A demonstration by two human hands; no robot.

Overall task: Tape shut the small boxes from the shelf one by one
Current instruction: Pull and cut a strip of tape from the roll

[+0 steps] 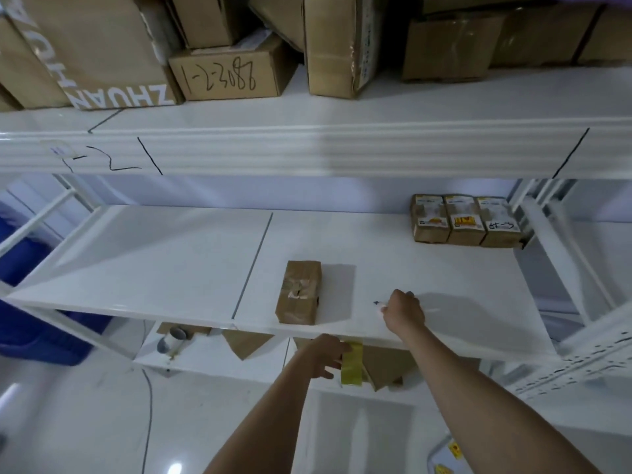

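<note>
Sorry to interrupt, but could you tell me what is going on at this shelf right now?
A person is taping small boxes shut at a white shelf. The left hand holds a yellow tape roll just below the shelf's front edge. The right hand rests on the shelf, gripping what looks like a pen. One taped brown box lies near the front; three more small boxes stand at the back right.
</note>
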